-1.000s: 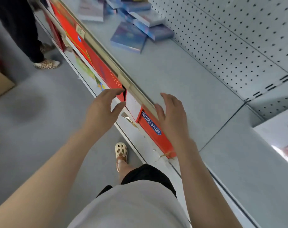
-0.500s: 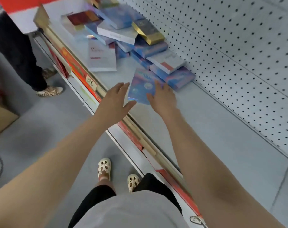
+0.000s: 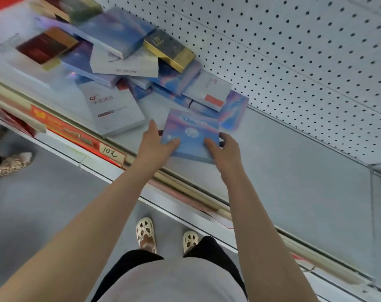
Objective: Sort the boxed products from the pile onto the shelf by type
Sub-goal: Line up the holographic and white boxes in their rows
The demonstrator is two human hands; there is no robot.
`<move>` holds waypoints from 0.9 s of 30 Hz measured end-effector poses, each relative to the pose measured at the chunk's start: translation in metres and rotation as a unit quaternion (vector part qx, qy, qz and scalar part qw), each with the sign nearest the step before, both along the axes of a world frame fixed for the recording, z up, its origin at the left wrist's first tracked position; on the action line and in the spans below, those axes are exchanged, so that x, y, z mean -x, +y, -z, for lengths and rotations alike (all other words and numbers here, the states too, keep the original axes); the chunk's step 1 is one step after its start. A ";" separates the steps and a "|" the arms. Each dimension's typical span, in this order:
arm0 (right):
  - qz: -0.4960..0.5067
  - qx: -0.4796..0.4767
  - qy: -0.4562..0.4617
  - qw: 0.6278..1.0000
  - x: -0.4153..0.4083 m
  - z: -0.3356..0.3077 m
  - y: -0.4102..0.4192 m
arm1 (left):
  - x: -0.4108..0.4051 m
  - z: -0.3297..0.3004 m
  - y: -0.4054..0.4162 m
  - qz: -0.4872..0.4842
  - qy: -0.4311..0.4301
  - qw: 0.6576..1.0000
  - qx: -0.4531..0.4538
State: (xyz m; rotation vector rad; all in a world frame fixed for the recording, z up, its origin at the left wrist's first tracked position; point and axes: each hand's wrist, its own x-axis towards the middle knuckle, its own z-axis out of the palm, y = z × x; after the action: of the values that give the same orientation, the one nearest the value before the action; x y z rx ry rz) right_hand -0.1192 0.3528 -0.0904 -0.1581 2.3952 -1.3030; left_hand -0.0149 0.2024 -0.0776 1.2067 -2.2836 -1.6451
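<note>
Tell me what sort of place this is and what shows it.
Most likely a shop aisle. A metal display shelf backed by white pegboard holds a pile of boxed products, and a handwritten price tag sits on the shelf's front rail. Both hands, left hand and right hand, hold a blue box.

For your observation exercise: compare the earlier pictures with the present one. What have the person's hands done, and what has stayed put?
Both hands moved from the shelf's front edge to the pile. The left hand and right hand now grip the blue box by its two sides; half a second ago they only reached toward it. The other boxes, such as the gold-edged box, lie as before.
</note>
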 end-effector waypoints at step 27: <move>-0.243 -0.186 0.053 0.951 -0.028 0.018 -0.221 | -0.134 0.006 -0.182 -0.328 0.179 0.925 -0.072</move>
State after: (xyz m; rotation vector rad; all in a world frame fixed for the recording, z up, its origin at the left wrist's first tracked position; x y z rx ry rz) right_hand -0.0908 0.1322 -0.1086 -0.6705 2.4221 -0.6231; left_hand 0.1193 0.0207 -0.0831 1.3556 -1.3514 -1.5992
